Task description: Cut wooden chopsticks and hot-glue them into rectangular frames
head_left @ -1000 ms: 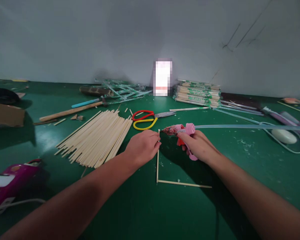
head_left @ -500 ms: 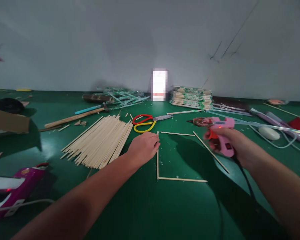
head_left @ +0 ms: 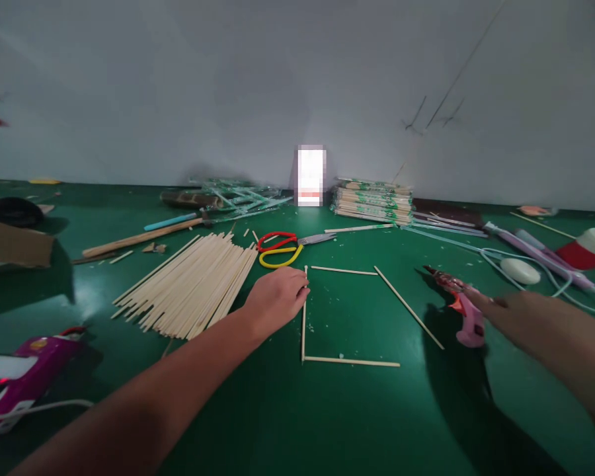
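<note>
Four thin sticks (head_left: pixel 351 361) on a green table (head_left: pixel 258 423), the left hand (head_left: pixel 277 294) pinching one near its far end, the right hand (head_left: pixel 530 324) gripping a pink glue gun (head_left: pixel 471 324)

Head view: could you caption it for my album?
Left hand pinching a thin pale wooden stick, right hand gripping a pink glue gun, at a glossy green table.

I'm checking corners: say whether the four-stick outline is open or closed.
Open: the slanted right stick ends clear of the bottom stick.
</note>
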`<action>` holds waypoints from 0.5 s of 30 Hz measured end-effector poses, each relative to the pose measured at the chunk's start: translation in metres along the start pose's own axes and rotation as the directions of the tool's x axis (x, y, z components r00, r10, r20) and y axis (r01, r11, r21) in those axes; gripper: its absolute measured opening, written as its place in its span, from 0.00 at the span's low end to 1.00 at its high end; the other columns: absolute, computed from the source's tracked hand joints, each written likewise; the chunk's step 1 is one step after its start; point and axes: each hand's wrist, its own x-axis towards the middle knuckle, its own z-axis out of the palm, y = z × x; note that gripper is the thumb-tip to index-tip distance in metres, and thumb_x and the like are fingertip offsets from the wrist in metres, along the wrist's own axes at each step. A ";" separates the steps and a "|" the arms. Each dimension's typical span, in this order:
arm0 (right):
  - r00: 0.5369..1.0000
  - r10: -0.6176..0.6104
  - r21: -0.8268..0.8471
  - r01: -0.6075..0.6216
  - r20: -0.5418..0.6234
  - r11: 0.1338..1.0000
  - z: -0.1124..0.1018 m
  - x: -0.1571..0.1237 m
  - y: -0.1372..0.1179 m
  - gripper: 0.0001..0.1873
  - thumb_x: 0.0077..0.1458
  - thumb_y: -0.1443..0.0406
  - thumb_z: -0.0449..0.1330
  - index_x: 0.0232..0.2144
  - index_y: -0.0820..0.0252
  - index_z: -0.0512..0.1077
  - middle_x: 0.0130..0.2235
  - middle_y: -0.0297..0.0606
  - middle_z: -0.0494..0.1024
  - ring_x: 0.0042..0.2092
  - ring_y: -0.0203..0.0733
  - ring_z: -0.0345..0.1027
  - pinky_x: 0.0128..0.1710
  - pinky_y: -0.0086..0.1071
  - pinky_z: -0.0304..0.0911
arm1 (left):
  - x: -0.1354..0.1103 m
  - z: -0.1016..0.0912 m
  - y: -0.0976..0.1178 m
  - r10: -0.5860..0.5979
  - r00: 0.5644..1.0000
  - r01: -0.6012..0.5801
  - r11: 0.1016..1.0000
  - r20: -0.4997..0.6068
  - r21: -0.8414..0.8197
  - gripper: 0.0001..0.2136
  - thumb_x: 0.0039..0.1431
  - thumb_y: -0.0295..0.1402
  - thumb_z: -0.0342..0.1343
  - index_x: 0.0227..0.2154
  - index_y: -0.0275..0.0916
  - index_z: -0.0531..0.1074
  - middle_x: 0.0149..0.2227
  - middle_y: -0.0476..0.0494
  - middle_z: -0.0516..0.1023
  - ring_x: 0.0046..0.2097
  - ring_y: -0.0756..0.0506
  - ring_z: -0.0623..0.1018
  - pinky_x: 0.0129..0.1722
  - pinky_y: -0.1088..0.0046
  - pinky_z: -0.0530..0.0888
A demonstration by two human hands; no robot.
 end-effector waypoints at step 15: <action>0.546 -0.811 -0.384 0.809 0.208 0.446 0.103 0.010 -0.143 0.12 0.60 0.68 0.49 0.33 0.61 0.73 0.38 0.43 0.74 0.41 0.46 0.66 0.34 0.34 0.55 | -0.001 0.001 0.001 0.008 1.000 -0.008 1.000 0.015 0.026 0.09 0.60 0.31 0.50 0.33 0.36 0.75 0.38 0.42 0.78 0.41 0.45 0.76 0.41 0.68 0.74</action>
